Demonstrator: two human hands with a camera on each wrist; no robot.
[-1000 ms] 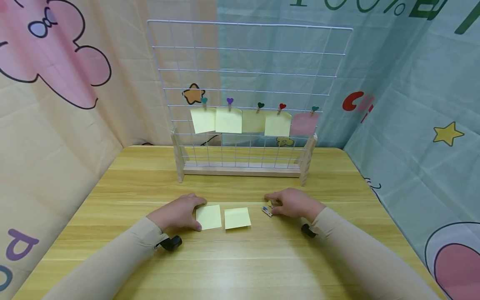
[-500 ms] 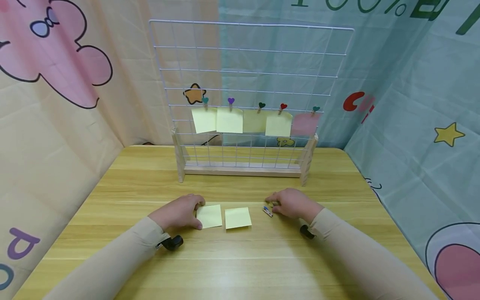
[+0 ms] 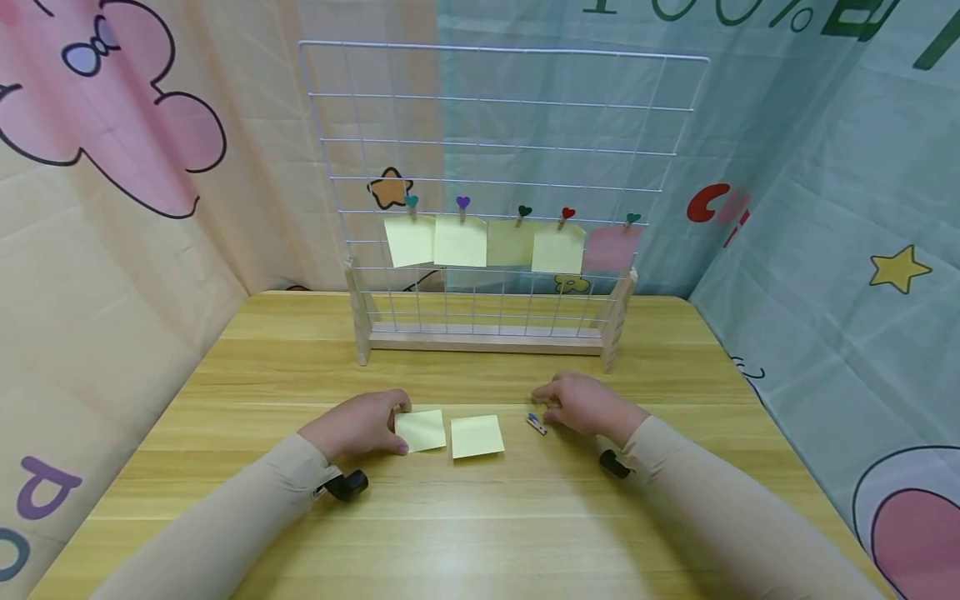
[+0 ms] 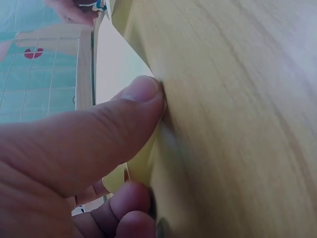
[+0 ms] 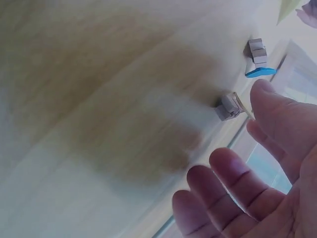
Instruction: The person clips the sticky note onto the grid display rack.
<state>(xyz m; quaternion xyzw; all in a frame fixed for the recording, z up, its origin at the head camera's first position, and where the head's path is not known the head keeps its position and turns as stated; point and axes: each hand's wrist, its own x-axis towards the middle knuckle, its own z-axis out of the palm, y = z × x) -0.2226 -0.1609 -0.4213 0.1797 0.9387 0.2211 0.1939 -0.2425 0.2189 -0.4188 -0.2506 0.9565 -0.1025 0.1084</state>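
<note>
My left hand [image 3: 367, 423] pinches the left edge of a pale yellow sticky note [image 3: 422, 431], its thumb [image 4: 124, 111] lying over the paper in the left wrist view. Beside it lies a second yellow sticky note [image 3: 477, 437]. On the right, my right hand [image 3: 585, 404] holds a small wooden clothespin [image 5: 228, 107] by its yellowish top, between thumb and forefinger. The other three fingers reach forward, holding nothing. Just left of that hand is another mini clothespin [image 5: 257, 58] with a blue top, lying on the table.
A white wire grid rack [image 3: 487, 343] on a wooden base stands at the back of the wooden table [image 3: 465, 533]. Several notes hang on it in a row from heart-topped clothespins, the rightmost a pink note [image 3: 611, 249]. Printed curtains [image 3: 810, 250] enclose the table.
The left note has tilted a little, its near edge rising with my left hand. My right fingers have closed in over the yellow-topped clothespin, which is now hidden in the head view.
</note>
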